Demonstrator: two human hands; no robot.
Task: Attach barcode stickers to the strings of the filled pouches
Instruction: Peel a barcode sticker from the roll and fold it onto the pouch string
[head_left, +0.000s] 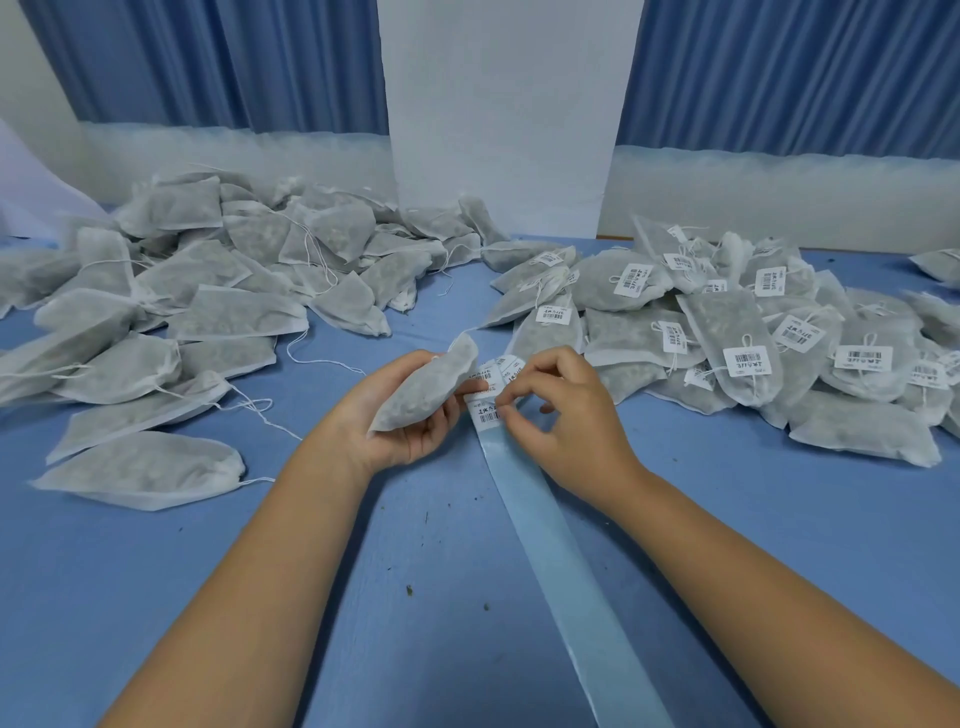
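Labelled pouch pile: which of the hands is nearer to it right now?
Right. The right hand sits just left of the labelled pouch pile, pinching at the sticker strip; the left hand holds a pouch farther left.

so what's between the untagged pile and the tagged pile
Head view: blue table, the left hand holding a pouch, the right hand pinching the sticker strip.

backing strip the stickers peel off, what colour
Pale blue backing strip, slightly lighter than the blue table; head view shows it best.

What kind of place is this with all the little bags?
Probably a packing workroom: a blue table heaped with grey filled fabric pouches, another pile tagged with white barcode stickers, and a long pale sticker-backing strip.
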